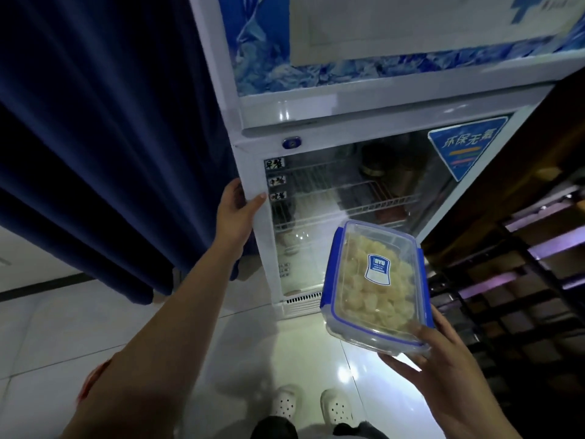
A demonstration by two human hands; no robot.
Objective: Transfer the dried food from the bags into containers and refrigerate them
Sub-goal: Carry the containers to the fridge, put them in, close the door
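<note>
My right hand (443,365) grips the near end of a clear plastic container (354,299) with a blue-clipped lid and a blue label. Pale yellow dried food pieces fill it. I hold it tilted in front of the glass door (348,198) of a white display refrigerator. The door looks shut. My left hand (235,205) is wrapped around the door's left edge, thumb on the front of the frame and fingers behind it. Through the glass I see wire shelves and a few dark items.
A dark blue curtain (104,153) hangs to the left of the refrigerator, touching its side. A dark shelving rack (519,280) stands close on the right. Below are a glossy tiled floor (247,343) and my feet in white clogs (285,403).
</note>
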